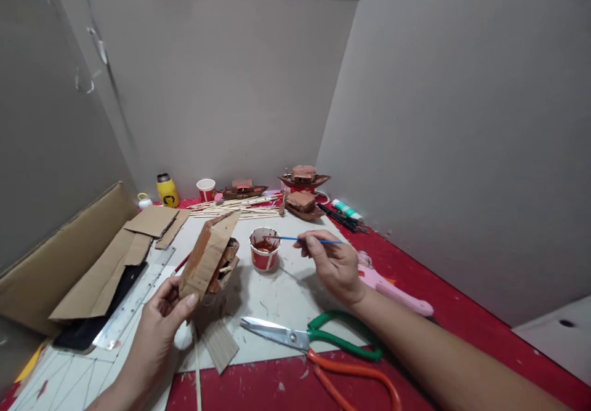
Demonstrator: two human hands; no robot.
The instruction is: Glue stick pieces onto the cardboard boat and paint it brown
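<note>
My left hand point(168, 309) grips a small cardboard model boat point(207, 257) by its near end, tilted up off the table. Part of its side is brown, while a broad strip is bare cardboard. My right hand point(330, 263) pinches a thin blue paintbrush point(295, 239). The brush's tip end reaches over the rim of a paper cup point(265, 257) with reddish-brown paint inside and smeared on its wall. Scissors point(295, 337) with one green and one orange handle lie open on the table below my right hand.
Cardboard pieces point(101, 263) and a clear ruler point(133, 300) lie at left. Behind the cup are wooden sticks point(240, 205) and brown model boats point(302, 177). A yellow bottle point(167, 191) stands at the back. At right lies a pink glue gun point(397, 291); grey panels enclose the table.
</note>
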